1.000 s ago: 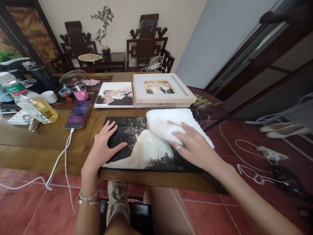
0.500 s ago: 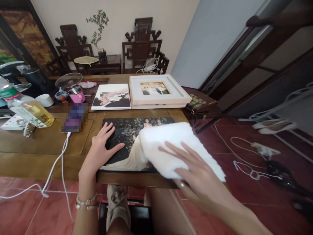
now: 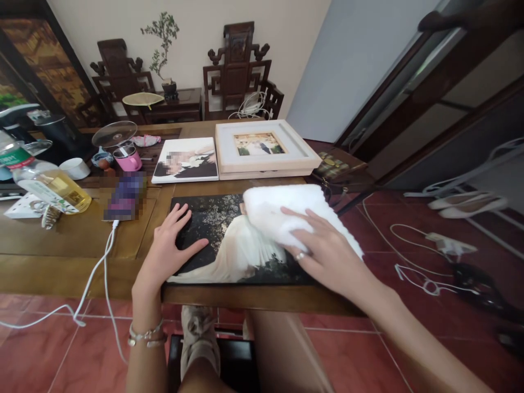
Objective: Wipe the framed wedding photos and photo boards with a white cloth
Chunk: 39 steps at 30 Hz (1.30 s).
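Observation:
A dark wedding photo panel (image 3: 229, 251) lies flat on the wooden table, a long pale gown showing on it. My left hand (image 3: 174, 243) rests with fingers spread on the panel's left edge. On the panel's upper right lies a fluffy white cloth (image 3: 282, 204), covering that part of the picture. My right hand (image 3: 323, 245) presses on the cloth and bunches it under the fingers; the thumb is partly hidden.
Behind the panel sit a photo book (image 3: 186, 160) and a framed wedding photo (image 3: 268, 150). Leftward are a phone (image 3: 125, 196) on a white cable, a drink bottle (image 3: 51, 177), a power strip (image 3: 24, 206) and a pink mug (image 3: 127, 158). A bag (image 3: 333, 166) is beyond the table's right side.
My right hand and the cloth have moved up, away from me, uncovering the lower gown and the panel's lower right. My left hand has stayed in place.

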Motion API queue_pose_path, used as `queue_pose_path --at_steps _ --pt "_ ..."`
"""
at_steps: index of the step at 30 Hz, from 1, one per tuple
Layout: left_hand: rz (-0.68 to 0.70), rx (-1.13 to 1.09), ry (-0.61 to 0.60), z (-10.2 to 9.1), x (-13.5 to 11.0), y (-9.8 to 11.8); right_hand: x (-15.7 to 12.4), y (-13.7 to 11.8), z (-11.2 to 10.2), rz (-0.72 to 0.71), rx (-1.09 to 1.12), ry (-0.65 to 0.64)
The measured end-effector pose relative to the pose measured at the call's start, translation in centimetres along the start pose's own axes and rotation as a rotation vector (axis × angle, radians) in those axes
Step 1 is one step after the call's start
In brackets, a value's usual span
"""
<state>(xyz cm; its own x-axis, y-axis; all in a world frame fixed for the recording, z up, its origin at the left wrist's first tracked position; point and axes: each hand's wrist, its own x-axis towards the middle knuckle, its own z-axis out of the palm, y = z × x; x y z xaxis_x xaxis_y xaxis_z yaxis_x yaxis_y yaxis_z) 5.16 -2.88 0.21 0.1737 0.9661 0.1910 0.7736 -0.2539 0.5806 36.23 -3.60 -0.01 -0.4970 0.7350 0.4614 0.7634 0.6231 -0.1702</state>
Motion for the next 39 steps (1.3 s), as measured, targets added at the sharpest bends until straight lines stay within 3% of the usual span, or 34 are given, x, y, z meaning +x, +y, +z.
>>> queue_pose_path --at_steps 5,13,17,21,28,32,35,39 --pt "-0.013 -0.012 -0.003 0.0 0.1 0.0 1.5 1.2 0.7 0.055 -0.007 -0.009" --pt "-0.011 -0.016 0.003 0.0 0.2 -0.1 -3.6 -5.2 -1.0 -0.023 -0.015 -0.02" --pt "0.002 -0.006 -0.007 -0.1 0.2 0.0 -4.8 -6.2 -1.7 -0.135 0.038 -0.002" --pt "0.013 0.001 -0.005 0.0 0.2 -0.1 -3.2 -4.1 -1.6 -0.125 0.03 -0.02" --pt "0.002 0.007 -0.012 -0.1 0.2 0.0 3.4 2.1 0.7 -0.011 -0.061 -0.038" --pt "-0.01 -0.001 -0.01 -0.1 0.3 0.0 4.9 3.0 1.3 0.044 -0.088 -0.053" --pt "-0.013 -0.016 -0.006 0.0 0.3 0.0 3.1 1.2 1.1 0.015 -0.108 -0.017" --pt "-0.014 -0.021 0.0 0.0 0.3 -0.1 -1.6 -3.2 -0.2 -0.06 -0.02 -0.003"
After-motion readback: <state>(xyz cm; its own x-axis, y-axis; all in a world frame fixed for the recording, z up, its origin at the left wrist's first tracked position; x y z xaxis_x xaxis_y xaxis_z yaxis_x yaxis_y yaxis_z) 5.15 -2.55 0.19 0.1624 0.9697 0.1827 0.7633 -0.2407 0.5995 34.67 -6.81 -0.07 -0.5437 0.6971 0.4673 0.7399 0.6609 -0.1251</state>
